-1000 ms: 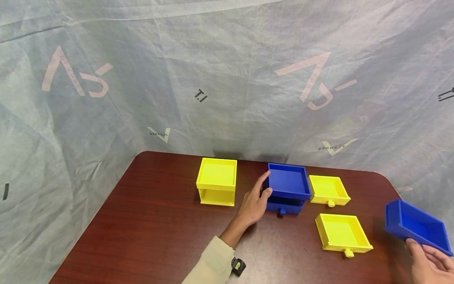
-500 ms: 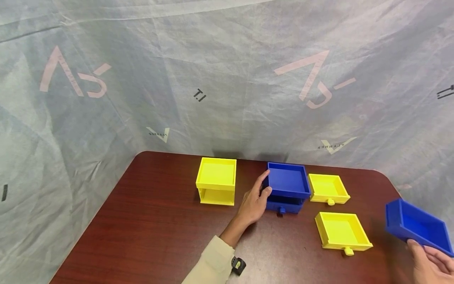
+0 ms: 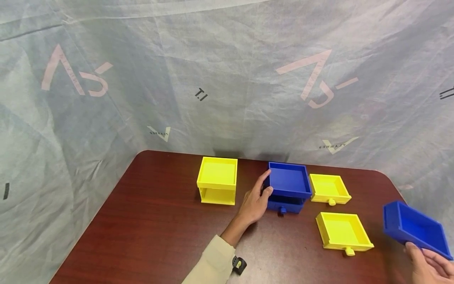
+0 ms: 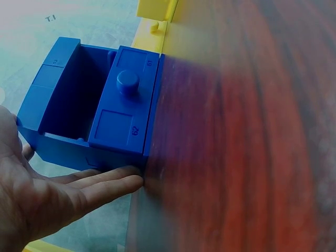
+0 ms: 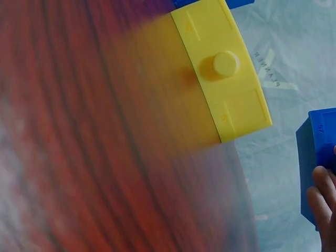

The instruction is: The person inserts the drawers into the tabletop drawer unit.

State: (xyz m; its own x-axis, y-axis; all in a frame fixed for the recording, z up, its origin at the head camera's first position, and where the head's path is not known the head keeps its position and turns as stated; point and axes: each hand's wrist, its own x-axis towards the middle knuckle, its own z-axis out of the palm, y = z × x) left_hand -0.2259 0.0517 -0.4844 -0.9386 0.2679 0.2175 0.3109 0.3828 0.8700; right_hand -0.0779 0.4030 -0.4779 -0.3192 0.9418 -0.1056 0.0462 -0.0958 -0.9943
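Head view: my right hand (image 3: 427, 272) grips the blue drawer (image 3: 422, 230), tilted, between three and four o'clock from the blue cabinet (image 3: 288, 180). My left hand (image 3: 252, 203), not clenched, rests on this cabinet's nine o'clock side. In the last second almost nothing has changed: the drawer stays apart, so the upper slot (image 4: 79, 92) remains unfilled. A yellow drawer (image 3: 328, 187) lies at three o'clock, another yellow drawer (image 3: 342, 232) at four, a yellow cabinet (image 3: 217, 171) at nine. Only the left wrist view shows digits (image 4: 135, 130) on the lower drawer (image 4: 113, 128).
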